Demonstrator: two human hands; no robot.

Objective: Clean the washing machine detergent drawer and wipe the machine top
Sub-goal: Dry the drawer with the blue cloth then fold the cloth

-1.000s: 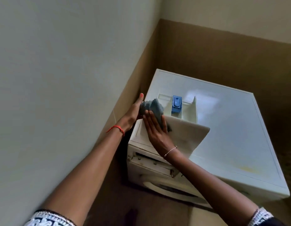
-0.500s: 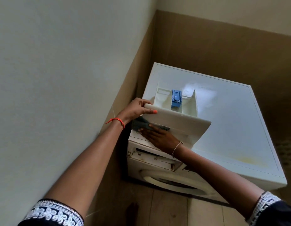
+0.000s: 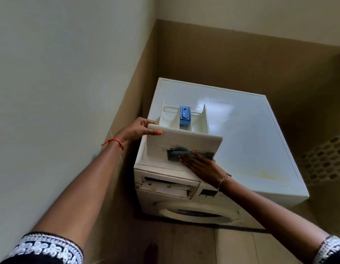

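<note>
Frame left: wall close beside machine top, gap narrow. Top's left part taken by detergent drawer; centre-right surface bare.

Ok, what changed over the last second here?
The right hand moved the cloth from the top edge of the drawer down onto its front, then swept it rightwards along the handle recess. The left hand, flat against the drawer's left side a second ago, now grips the front's top left corner. The drawer stays on the machine top, with the blue insert in place.
</note>
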